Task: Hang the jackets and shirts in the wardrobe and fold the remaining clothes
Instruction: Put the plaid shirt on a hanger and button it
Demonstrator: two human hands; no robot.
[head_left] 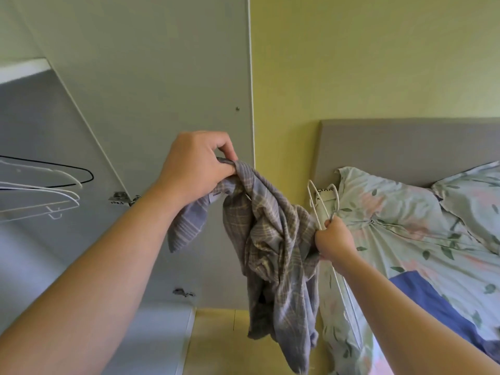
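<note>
A grey plaid shirt (278, 253) hangs bunched in the air in front of the open wardrobe door (151, 77). My left hand (197, 166) grips the shirt near its collar, at the top. My right hand (334, 238) holds a white wire hanger (313, 201) by its lower end and also pinches a fold of the shirt's side. The hanger's hook end points up beside the bed. The shirt's lower part dangles down toward the floor.
Several empty hangers (40, 190), white and black, hang inside the wardrobe at the left. A bed (419, 239) with floral bedding and pillows stands at the right against a grey headboard (405, 147). A blue garment (422, 299) lies on the bed.
</note>
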